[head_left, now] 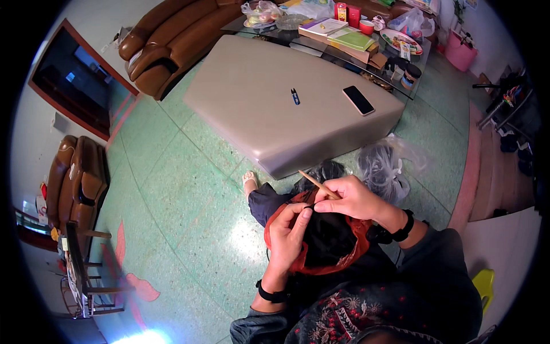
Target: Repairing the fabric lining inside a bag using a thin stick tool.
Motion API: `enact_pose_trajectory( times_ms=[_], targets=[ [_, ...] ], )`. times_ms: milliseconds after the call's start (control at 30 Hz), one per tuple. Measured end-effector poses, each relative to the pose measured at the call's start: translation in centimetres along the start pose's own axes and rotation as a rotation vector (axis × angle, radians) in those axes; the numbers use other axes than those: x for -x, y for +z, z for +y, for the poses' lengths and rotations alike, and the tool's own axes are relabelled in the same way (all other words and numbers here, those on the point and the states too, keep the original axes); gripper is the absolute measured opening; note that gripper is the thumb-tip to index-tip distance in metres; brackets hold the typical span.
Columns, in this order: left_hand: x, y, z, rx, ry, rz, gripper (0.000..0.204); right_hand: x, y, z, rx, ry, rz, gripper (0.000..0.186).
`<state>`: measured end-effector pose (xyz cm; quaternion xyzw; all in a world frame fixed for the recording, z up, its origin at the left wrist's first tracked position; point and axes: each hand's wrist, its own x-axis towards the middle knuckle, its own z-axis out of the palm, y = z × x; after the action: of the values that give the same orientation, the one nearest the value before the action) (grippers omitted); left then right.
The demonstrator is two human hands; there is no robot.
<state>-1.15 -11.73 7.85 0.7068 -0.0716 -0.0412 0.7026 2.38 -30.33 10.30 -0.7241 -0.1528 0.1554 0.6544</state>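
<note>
My right hand (349, 200) grips a slender wooden stick (310, 179), with its thumb and finger close to my left thumb. Just to its left, my left hand (289, 235) pinches a small bit of dark material. Both hands are over an orange-red bag (356, 243) in my lap, with a black mass (332, 241) inside it; its detail is too dark to make out. Ahead, on a beige padded ottoman (246, 97), lie small dark snips (295, 96) and a phone (358, 100).
Beyond the ottoman stands a cluttered glass table (412, 90). Crumpled clear plastic (381, 172) lies at its near foot. Brown sofas (77, 178) are at the left and back, with a chair (91, 289) lower left. Shelving (504, 114) and a yellow-green object (482, 286) are at the right.
</note>
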Motion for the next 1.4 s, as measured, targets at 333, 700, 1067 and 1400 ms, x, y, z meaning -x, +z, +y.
enact_pose_trajectory(
  times_ms=[333,700,1067,1400],
  targets=[
    [-0.2,-0.4,-1.1,0.285,-0.118,0.155,0.014,-0.3,-0.3,0.8,-0.042,-0.006,0.002,0.028],
    [0.2,0.7,-0.2,-0.202,0.063,0.065,0.03,0.2,1.0,0.5,-0.018,0.095,0.219,0.021],
    [-0.2,1.5,-0.5,-0.545,0.429,0.294,0.017,-0.1,2.4,2.4,0.093,0.025,0.191,0.022],
    [-0.1,-0.2,-1.3,-0.562,0.34,0.27,0.02,2.2,1.6,0.7,0.159,-0.067,0.28,0.016]
  ],
)
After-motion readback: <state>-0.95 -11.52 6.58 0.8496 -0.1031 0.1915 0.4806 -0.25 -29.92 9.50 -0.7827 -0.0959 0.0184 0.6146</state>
